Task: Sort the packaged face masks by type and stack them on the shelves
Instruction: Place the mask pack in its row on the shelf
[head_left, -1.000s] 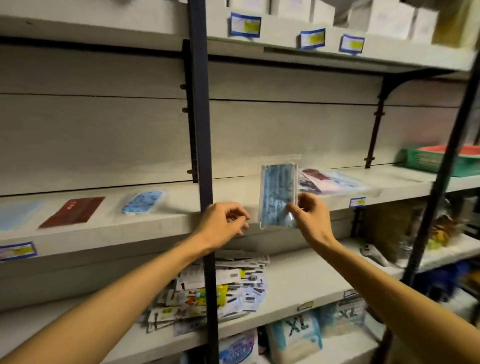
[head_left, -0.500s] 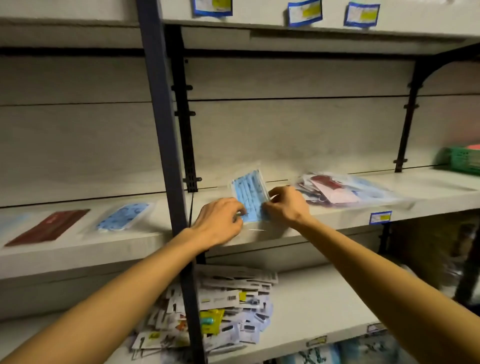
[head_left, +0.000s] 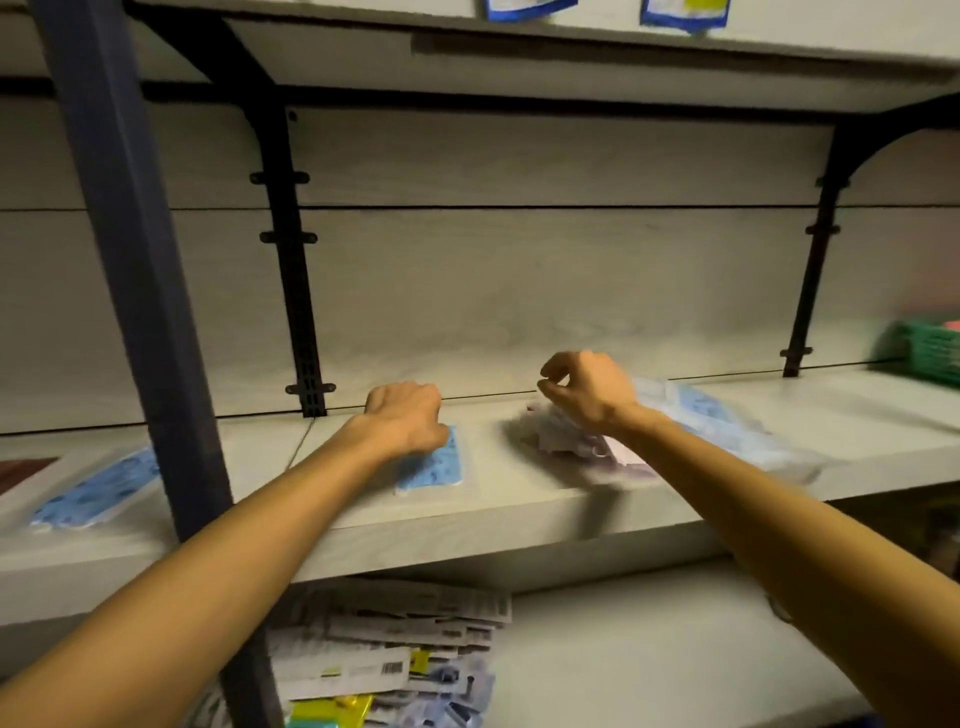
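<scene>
The shelving unit consists of pale wood-grain shelves (head_left: 519, 525) mounted against a matching panelled back wall (head_left: 519, 286). Black slotted uprights (head_left: 293, 291) with curved brackets (head_left: 852, 156) support the upper shelf (head_left: 571, 57). A dark blue vertical post (head_left: 140, 291) stands in front at left. Blue-bordered labels (head_left: 683, 10) hang from the upper shelf edge. Lighting is dim and warm.

L hand (head_left: 408, 423) covers the top of the blue mask pack (head_left: 434, 462), so I can't see its fingertips. Mask pile (head_left: 571, 447) under my R hand (head_left: 587, 389) is motion-blurred. Green basket (head_left: 930, 353) cut off at the right edge.
</scene>
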